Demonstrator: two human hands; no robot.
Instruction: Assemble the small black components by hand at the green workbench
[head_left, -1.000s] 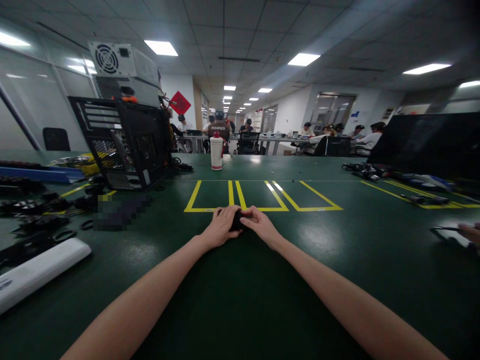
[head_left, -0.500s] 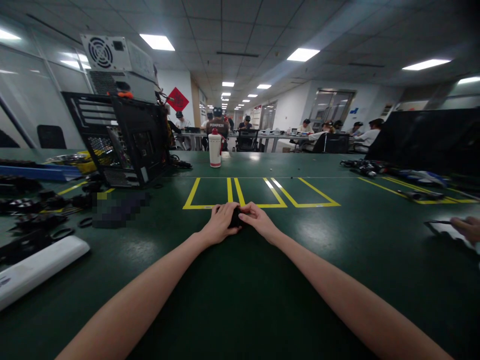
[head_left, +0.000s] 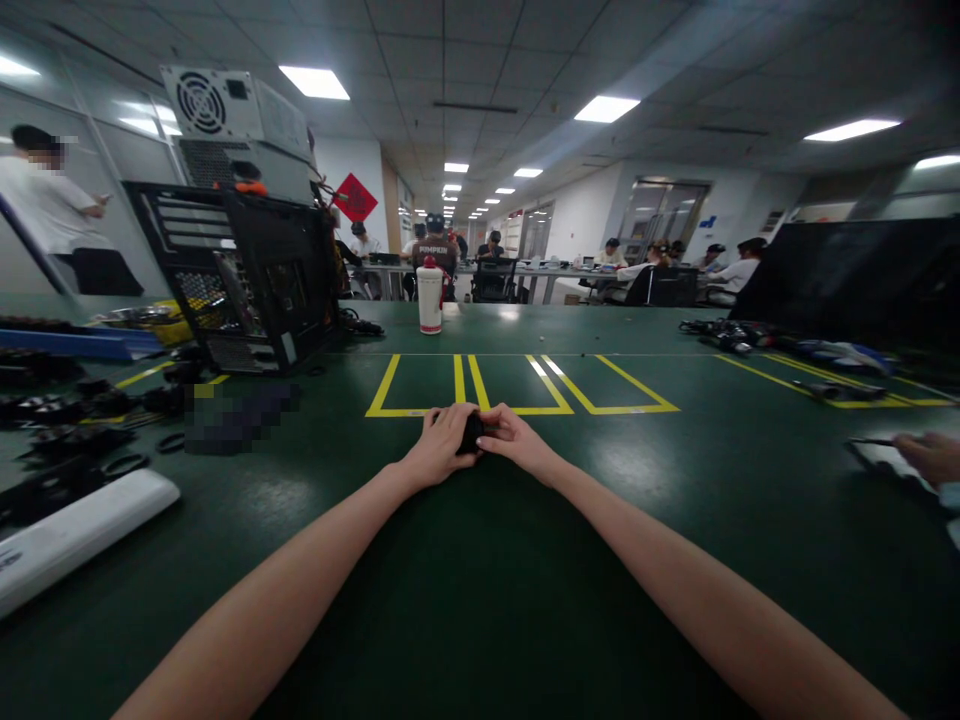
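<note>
A small black object is between my hands, low over the green table; its kind does not show. My left hand is wrapped over its top and left side, hiding much of it. From the right, the fingertips of my right hand press on its side, thumb and forefinger close together. Just beyond my hands run yellow tape outlines on the tabletop.
At the left stands an open black computer case with power supplies on top. Black parts and a white bar lie nearer. A white bottle stands ahead. At the right edge another person's hand holds a flat object.
My hands have hardly moved around the black object. A person in a white shirt has come into view at the far left. The other person's hand at the right has shifted slightly left.
</note>
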